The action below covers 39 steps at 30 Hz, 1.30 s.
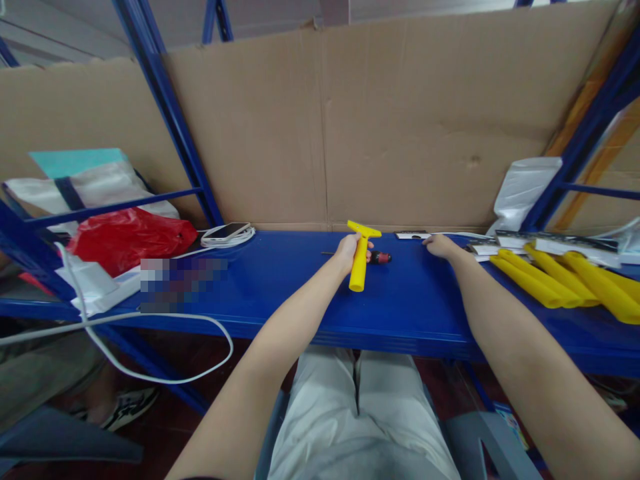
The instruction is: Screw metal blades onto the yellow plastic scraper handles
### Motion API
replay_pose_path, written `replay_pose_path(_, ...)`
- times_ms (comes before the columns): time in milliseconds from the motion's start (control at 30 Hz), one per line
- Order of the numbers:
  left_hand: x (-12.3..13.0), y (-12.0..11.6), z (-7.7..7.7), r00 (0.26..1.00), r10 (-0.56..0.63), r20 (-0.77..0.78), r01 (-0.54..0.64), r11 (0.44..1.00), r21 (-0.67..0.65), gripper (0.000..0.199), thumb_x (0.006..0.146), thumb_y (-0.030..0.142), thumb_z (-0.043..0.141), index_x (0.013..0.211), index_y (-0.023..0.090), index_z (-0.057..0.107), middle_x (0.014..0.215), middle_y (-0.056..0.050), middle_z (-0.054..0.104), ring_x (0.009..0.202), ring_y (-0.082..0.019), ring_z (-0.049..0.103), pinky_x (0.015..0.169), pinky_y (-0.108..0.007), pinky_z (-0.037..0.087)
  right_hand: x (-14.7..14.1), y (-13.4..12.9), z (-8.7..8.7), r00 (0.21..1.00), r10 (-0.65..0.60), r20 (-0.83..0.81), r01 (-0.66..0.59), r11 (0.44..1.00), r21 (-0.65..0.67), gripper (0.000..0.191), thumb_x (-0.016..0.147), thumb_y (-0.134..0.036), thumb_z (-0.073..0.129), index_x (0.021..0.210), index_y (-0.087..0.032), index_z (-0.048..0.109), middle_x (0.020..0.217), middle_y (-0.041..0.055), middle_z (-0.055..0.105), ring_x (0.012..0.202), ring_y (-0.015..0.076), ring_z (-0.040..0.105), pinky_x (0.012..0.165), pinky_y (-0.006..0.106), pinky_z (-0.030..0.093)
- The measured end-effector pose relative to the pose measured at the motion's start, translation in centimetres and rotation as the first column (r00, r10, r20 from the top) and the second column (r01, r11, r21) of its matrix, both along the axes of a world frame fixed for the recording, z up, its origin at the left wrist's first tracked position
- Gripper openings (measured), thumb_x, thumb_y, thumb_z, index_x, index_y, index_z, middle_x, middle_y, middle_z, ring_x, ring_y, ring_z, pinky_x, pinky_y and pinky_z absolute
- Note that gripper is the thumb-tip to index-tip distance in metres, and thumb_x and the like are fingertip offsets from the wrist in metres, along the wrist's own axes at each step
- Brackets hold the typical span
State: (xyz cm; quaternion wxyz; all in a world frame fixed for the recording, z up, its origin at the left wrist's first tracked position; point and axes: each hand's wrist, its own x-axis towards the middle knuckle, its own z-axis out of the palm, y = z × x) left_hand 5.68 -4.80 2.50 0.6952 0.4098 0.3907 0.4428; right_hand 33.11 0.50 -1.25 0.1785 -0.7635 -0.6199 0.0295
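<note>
Gripped in the left hand (346,252), a yellow handle (358,270) is held over the table (280,287), its long axis pointed toward the wearer; to its right, a flat packet (411,235) is laid crosswise by the closer right hand (441,246), whose hold cannot be made out.

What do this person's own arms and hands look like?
The left hand and right hand are both ordinary human hands, with no gloves or watches visible. Both forearms are bare too, without cables or visible markings; a thin dark edge at the picture's bottom may be a sleeve.
</note>
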Motion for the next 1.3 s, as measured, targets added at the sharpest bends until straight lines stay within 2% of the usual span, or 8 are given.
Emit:
replay_pose_path(200,0.0,-0.3,0.2,0.999,0.029,-0.014,-0.029,1.000,-0.012,0.028,0.101,0.022,0.028,0.098,0.013,0.055,0.053,0.002,0.050,0.033,-0.009,0.040,0.034,-0.021,0.031,-0.1,-0.6,0.5,0.996,-0.087,-0.029,0.090,0.991,0.095,0.046,0.082,-0.003,0.049,0.119,-0.010,0.074,0.123,0.0179,0.071,0.120,0.0271,0.065,0.098,0.030,0.050)
replay_pose_path(400,0.2,-0.2,-0.2,0.987,0.109,-0.115,-0.099,0.992,0.082,0.015,0.095,0.015,0.045,0.104,0.014,0.058,0.062,0.002,0.054,0.041,-0.008,0.050,0.040,-0.019,0.039,-1.0,-1.4,2.2,0.987,-0.127,-0.099,0.146,0.966,0.215,0.041,0.085,-0.005,0.048,0.114,-0.009,0.076,0.121,0.0177,0.072,0.119,0.0282,0.065,0.100,0.033,0.049)
replay_pose_path(500,0.4,0.1,-0.6,0.971,0.143,-0.192,-0.115,0.982,0.153,0.019,0.090,0.008,0.051,0.107,0.015,0.058,0.070,0.000,0.059,0.048,-0.009,0.055,0.047,-0.020,0.044,-1.9,-1.4,2.9,0.996,-0.057,-0.063,0.068,0.981,0.180,0.037,0.083,-0.006,0.051,0.106,-0.011,0.079,0.111,0.0157,0.075,0.111,0.0267,0.069,0.094,0.030,0.050)
replay_pose_path(667,0.6,0.6,-1.3,0.932,0.195,-0.304,-0.128,0.965,0.227,0.030,0.087,0.002,0.053,0.114,0.016,0.052,0.091,-0.005,0.066,0.053,-0.008,0.058,0.048,-0.020,0.044,-4.3,-1.7,3.5,0.980,0.196,-0.018,-0.197,0.980,-0.019,0.019,0.082,-0.015,0.058,0.081,-0.016,0.077,0.079,0.0085,0.076,0.085,0.0224,0.071,0.076,0.026,0.052)
replay_pose_path(867,0.7,1.3,-1.9,0.896,0.296,-0.331,-0.216,0.942,0.259,0.042,0.086,0.001,0.054,0.123,0.019,0.041,0.102,-0.006,0.065,0.053,-0.005,0.056,0.048,-0.018,0.044,-8.4,-3.3,3.6,0.895,0.442,-0.061,-0.446,0.892,-0.071,0.027,0.080,-0.042,0.071,0.094,-0.019,0.076,0.103,0.0089,0.076,0.099,0.0244,0.069,0.083,0.029,0.051)
replay_pose_path(967,0.6,1.6,-2.1,0.897,0.298,-0.326,-0.215,0.940,0.266,0.041,0.087,0.001,0.053,0.120,0.020,0.038,0.102,-0.005,0.065,0.053,-0.004,0.056,0.048,-0.017,0.043,-10.1,-3.9,3.5,0.843,0.537,-0.034,-0.536,0.833,-0.135,0.028,0.074,-0.041,0.076,0.094,-0.021,0.075,0.097,0.0061,0.075,0.093,0.0238,0.068,0.077,0.028,0.050)
replay_pose_path(1133,0.4,1.6,-2.1,0.903,0.303,-0.304,-0.217,0.933,0.287,0.037,0.088,0.003,0.054,0.115,0.021,0.037,0.100,-0.003,0.063,0.051,-0.004,0.055,0.048,-0.016,0.042,-11.0,-4.2,3.3,0.858,0.513,0.020,-0.506,0.851,-0.138,0.014,0.074,-0.033,0.074,0.076,-0.019,0.069,0.076,0.0026,0.070,0.077,0.0198,0.065,0.069,0.027,0.046)
replay_pose_path(1300,0.2,1.5,-1.8,0.904,0.307,-0.297,-0.229,0.935,0.270,0.037,0.089,0.003,0.052,0.116,0.021,0.036,0.102,-0.004,0.064,0.051,-0.004,0.055,0.045,-0.016,0.039,-9.1,-4.4,3.7,0.823,0.417,-0.386,-0.471,0.881,-0.051,0.025,0.075,-0.039,0.078,0.072,-0.018,0.065,0.070,0.0026,0.069,0.062,0.0141,0.061,0.062,0.025,0.045)
